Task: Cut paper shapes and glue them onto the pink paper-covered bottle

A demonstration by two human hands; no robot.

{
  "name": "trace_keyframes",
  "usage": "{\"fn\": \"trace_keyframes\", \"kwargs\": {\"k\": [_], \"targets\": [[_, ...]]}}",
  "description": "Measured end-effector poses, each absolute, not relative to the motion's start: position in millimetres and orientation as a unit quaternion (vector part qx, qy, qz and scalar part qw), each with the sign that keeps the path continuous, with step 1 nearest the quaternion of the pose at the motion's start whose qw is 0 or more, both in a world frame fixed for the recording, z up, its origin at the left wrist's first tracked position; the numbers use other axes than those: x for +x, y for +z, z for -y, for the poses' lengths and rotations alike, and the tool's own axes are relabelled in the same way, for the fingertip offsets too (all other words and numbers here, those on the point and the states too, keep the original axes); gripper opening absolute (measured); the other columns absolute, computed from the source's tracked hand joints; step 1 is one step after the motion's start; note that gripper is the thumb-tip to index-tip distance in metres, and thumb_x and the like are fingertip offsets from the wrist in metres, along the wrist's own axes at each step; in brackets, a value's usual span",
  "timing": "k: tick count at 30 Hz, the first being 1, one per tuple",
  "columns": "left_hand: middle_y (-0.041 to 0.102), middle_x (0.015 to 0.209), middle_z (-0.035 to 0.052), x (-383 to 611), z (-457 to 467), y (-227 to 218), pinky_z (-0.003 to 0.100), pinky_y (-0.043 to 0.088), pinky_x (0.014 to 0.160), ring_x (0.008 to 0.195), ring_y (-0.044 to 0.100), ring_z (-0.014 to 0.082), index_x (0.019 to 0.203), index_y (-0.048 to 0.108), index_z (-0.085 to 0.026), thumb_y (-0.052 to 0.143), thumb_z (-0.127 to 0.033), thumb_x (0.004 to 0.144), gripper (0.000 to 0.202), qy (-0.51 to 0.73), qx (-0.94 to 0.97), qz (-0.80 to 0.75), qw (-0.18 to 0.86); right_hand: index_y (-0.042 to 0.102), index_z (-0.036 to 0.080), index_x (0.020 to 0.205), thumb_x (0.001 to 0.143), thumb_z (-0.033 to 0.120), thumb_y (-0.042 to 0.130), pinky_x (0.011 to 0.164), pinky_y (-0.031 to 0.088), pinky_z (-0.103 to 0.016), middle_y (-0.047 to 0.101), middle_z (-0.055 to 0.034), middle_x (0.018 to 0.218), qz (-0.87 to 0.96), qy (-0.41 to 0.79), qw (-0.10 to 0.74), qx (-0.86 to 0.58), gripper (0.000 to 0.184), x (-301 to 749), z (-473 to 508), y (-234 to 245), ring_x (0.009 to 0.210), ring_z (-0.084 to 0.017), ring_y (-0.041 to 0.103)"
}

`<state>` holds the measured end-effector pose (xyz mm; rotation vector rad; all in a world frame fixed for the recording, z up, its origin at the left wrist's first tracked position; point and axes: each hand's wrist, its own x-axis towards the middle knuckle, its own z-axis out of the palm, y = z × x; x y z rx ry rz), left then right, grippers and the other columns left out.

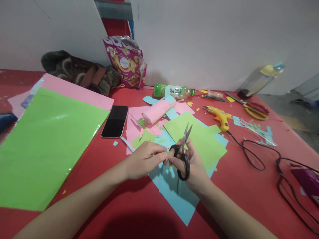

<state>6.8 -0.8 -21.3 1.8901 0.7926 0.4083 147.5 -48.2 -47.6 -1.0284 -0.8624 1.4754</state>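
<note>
My right hand (pixel 193 166) holds a pair of black-handled scissors (pixel 184 146), thumb through one loop, blades pointing up and slightly parted. Close against it, my left hand (pixel 147 159) pinches a small piece of green paper (pixel 170 153) between thumb and fingers; the right fingertips meet it too. Under both hands lie blue paper sheets (pixel 185 209) and a green paper sheet (pixel 209 146), with small scraps scattered around. Just beyond the left hand, a bottle wrapped in pink paper (pixel 159 111) lies on its side on pink sheets.
A phone (pixel 115 121) and plastic-sleeved green paper (pixel 50 142) lie left. Behind are a snack bag (pixel 126 63), a camouflage bag (pixel 74 71) and a labelled bottle (pixel 174 91). Rightward sit a yellow glue gun (pixel 219 118) with its looping cord (pixel 249 141), larger scissors (pixel 254 109) and a tilted clear container (pixel 259 81).
</note>
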Motion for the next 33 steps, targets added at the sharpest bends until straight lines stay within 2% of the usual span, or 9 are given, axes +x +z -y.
{"fn": "trace_keyframes", "kwargs": {"k": [5, 13, 16, 20, 23, 28, 33], "targets": [[0.046, 0.048, -0.0028, 7, 0, -23, 0.018, 0.032, 0.049, 0.049, 0.043, 0.0075, 0.051, 0.050, -0.013, 0.038, -0.017, 0.076, 0.028, 0.142, 0.811, -0.339, 0.455, 0.037, 0.022, 0.081, 0.057, 0.018, 0.069, 0.042, 0.030, -0.018, 0.050, 0.0100, 0.053, 0.367, 0.626, 0.527, -0.443, 0.041, 148, 49, -48, 0.043, -0.006, 0.042], [0.047, 0.048, -0.0034, 3, -2, -25, 0.017, 0.032, 0.048, 0.047, 0.041, 0.0063, 0.053, 0.050, -0.013, 0.039, -0.017, 0.076, 0.025, 0.177, 0.820, -0.342, 0.424, 0.037, 0.023, 0.081, 0.062, 0.018, 0.065, 0.047, 0.033, -0.019, 0.051, 0.0093, 0.055, 0.358, 0.628, 0.529, -0.445, 0.035, 149, 48, -49, 0.048, -0.007, 0.045], [0.044, 0.048, -0.0035, -1, -6, -24, 0.017, 0.031, 0.047, 0.047, 0.039, 0.0063, 0.053, 0.048, -0.013, 0.038, -0.020, 0.077, 0.027, 0.204, 0.811, -0.368, 0.406, 0.036, 0.023, 0.082, 0.065, 0.022, 0.064, 0.050, 0.035, -0.021, 0.052, 0.0084, 0.058, 0.366, 0.657, 0.490, -0.441, 0.032, 148, 50, -49, 0.049, -0.007, 0.046], [0.039, 0.048, -0.0044, -6, -12, -20, 0.017, 0.030, 0.045, 0.046, 0.036, 0.0055, 0.052, 0.044, -0.014, 0.040, -0.021, 0.077, 0.026, 0.266, 0.778, -0.399, 0.405, 0.034, 0.023, 0.084, 0.067, 0.037, 0.062, 0.055, 0.036, -0.025, 0.050, 0.0061, 0.062, 0.389, 0.707, 0.428, -0.406, 0.035, 147, 52, -48, 0.055, -0.009, 0.048], [0.041, 0.048, -0.0040, -9, -13, -17, 0.016, 0.032, 0.045, 0.048, 0.041, 0.0066, 0.052, 0.043, -0.014, 0.041, -0.021, 0.076, 0.025, 0.289, 0.753, -0.415, 0.421, 0.033, 0.023, 0.086, 0.065, 0.044, 0.062, 0.058, 0.034, -0.026, 0.047, 0.0043, 0.067, 0.414, 0.725, 0.405, -0.372, 0.041, 147, 54, -47, 0.060, -0.010, 0.045], [0.042, 0.049, -0.0042, -9, -13, -18, 0.016, 0.031, 0.042, 0.046, 0.039, 0.0056, 0.053, 0.044, -0.014, 0.042, -0.022, 0.076, 0.025, 0.278, 0.757, -0.409, 0.427, 0.032, 0.021, 0.086, 0.066, 0.045, 0.061, 0.060, 0.031, -0.026, 0.046, 0.0033, 0.070, 0.441, 0.733, 0.385, -0.346, 0.043, 149, 54, -48, 0.061, -0.009, 0.042], [0.042, 0.050, -0.0039, -9, -13, -20, 0.016, 0.032, 0.046, 0.048, 0.038, 0.0054, 0.055, 0.047, -0.012, 0.039, -0.022, 0.078, 0.027, 0.260, 0.784, -0.380, 0.417, 0.031, 0.021, 0.085, 0.067, 0.043, 0.061, 0.061, 0.032, -0.027, 0.046, 0.0021, 0.071, 0.444, 0.738, 0.379, -0.339, 0.042, 149, 53, -46, 0.062, -0.009, 0.042]]}}
